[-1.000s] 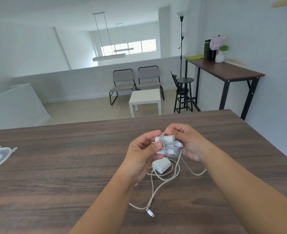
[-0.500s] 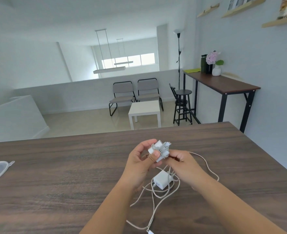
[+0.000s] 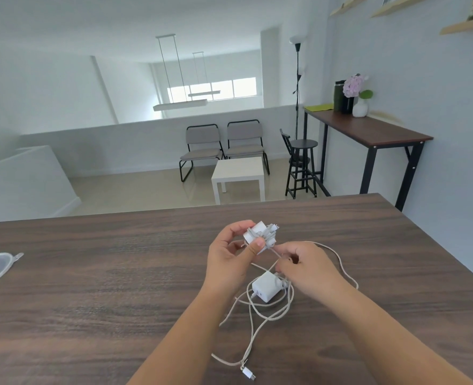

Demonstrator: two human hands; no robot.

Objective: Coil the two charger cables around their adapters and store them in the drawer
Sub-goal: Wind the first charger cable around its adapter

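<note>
The left hand holds the half-wrapped adapter above the table, thumb pinning the turns. The right hand pinches its limp, light cable, which loops off to the right. It likely needs tension close to the block. The second adapter lies beneath in a loose tangle.

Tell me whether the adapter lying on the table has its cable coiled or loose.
Loose. The adapter on the table has its cable sprawled in slack loops across the wood, plug end lying free near the front edge.
</note>
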